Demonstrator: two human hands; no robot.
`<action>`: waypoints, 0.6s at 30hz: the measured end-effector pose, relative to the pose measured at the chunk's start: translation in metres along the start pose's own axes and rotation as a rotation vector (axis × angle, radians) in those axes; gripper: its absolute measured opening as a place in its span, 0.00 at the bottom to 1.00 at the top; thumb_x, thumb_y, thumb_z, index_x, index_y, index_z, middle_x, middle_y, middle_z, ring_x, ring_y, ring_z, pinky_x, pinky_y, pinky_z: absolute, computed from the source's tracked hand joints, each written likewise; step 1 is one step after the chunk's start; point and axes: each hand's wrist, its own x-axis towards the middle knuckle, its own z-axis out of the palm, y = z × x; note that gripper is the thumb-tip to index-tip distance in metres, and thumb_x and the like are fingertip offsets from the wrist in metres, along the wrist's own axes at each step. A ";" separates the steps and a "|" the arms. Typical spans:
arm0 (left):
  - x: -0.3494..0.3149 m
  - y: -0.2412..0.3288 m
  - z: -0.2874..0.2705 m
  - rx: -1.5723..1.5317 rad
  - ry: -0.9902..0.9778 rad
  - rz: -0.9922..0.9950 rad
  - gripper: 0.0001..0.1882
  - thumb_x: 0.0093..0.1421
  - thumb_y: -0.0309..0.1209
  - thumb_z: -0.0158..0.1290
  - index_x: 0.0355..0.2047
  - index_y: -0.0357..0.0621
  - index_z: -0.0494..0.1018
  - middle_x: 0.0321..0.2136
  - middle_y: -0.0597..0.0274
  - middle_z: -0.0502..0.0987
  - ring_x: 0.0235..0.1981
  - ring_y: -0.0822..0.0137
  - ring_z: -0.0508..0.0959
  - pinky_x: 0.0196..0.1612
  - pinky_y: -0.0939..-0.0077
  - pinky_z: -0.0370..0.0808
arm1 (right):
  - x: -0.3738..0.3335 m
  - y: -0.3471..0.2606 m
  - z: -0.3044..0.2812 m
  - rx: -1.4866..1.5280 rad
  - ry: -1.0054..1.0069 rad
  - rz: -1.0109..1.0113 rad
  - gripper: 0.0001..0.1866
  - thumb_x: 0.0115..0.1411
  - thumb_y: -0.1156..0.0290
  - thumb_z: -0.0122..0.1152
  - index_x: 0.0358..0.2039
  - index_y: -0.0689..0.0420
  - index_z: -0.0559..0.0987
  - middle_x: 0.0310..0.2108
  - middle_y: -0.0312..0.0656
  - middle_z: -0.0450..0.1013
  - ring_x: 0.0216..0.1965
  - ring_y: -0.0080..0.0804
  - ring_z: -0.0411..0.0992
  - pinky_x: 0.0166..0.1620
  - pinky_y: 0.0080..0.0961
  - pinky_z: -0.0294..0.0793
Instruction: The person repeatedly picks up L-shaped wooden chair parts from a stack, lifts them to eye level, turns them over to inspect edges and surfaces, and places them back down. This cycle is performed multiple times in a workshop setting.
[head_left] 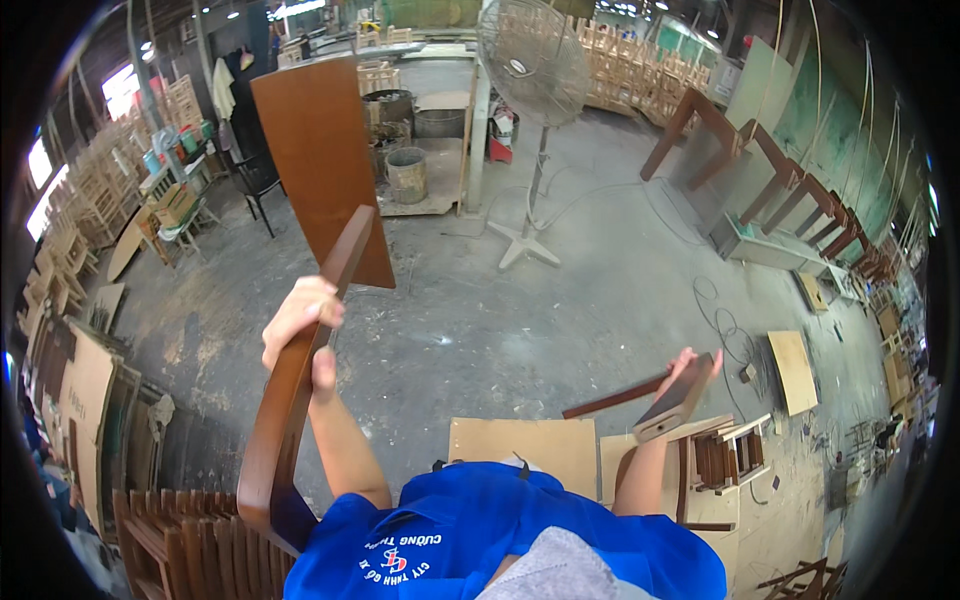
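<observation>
My left hand (305, 325) is wrapped round a long, bent brown wooden bar (285, 400), raised on the left side with its thick lower end near my shoulder. Just beyond its upper end stands a tall, slightly curved brown wooden panel (325, 165); I cannot tell if the two are joined. Low on the right, my right hand (685, 362) grips a shorter brown wooden piece (675, 400), with a small slot in its near end. Fingers show on both sides of this piece. A thin reddish-brown bar (612, 397) passes beside that hand; what it belongs to is hidden.
A large pedestal fan (535, 65) stands ahead on the concrete floor (450, 340), its cable trailing. Brown chair frames (785, 190) line the right. Stacked brown wooden parts (200, 550) lie near left, cardboard (520, 445) in front of me. Metal drums (407, 175) stand farther back.
</observation>
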 end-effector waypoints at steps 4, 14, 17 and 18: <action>0.028 -0.075 0.056 -0.004 -0.198 -0.115 0.26 0.63 0.40 0.62 0.54 0.32 0.79 0.29 0.57 0.77 0.31 0.60 0.76 0.41 0.65 0.76 | 0.006 0.014 0.052 -0.003 0.009 -0.088 0.28 0.77 0.65 0.58 0.71 0.51 0.58 0.40 0.39 0.70 0.36 0.28 0.70 0.44 0.30 0.75; 0.015 -0.274 0.271 -0.197 -0.256 -0.220 0.13 0.44 0.28 0.64 0.31 0.41 0.77 0.52 0.40 0.72 0.55 0.50 0.67 0.51 0.61 0.72 | 0.091 0.061 0.149 -0.265 -0.204 0.069 0.29 0.77 0.52 0.56 0.68 0.57 0.68 0.47 0.43 0.78 0.46 0.32 0.79 0.52 0.32 0.77; 0.038 -0.338 0.337 -0.025 -0.060 0.037 0.16 0.45 0.39 0.67 0.25 0.42 0.74 0.61 0.29 0.67 0.69 0.40 0.59 0.59 0.53 0.70 | 0.148 0.092 0.211 -0.205 -0.365 -0.039 0.29 0.75 0.54 0.58 0.68 0.58 0.68 0.47 0.43 0.77 0.45 0.32 0.77 0.52 0.32 0.77; 0.043 -0.357 0.341 0.029 -0.116 0.008 0.19 0.46 0.42 0.68 0.24 0.42 0.73 0.64 0.25 0.65 0.73 0.37 0.56 0.62 0.50 0.70 | 0.166 0.105 0.235 -0.177 -0.421 -0.089 0.28 0.75 0.55 0.59 0.68 0.58 0.68 0.47 0.42 0.77 0.45 0.32 0.77 0.52 0.32 0.77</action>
